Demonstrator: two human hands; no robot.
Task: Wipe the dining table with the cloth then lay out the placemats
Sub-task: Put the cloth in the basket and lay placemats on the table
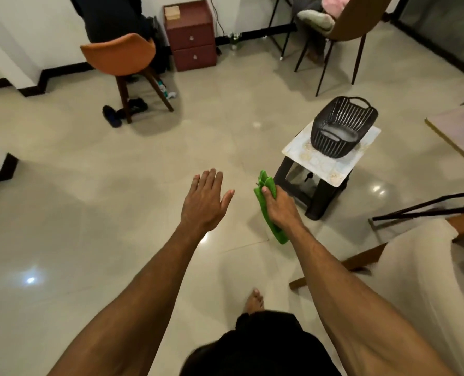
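Left hand (205, 198): fingers straight and spread, palm down, holding nothing, in the air above the floor (103, 213).
Right hand (278, 206): curled round the green cloth (264, 184), thumb on top.
Green cloth: folded, both ends sticking out of the fist, in the air near the stool (316, 198).
Bench (458, 131): only a corner shows at the right edge, well apart from both hands.
Placemat (323, 165): patterned, flat on the dark stool, overhanging it; number in the stack not readable.
Basket (342, 126): dark, slatted, tilted on the placemat.
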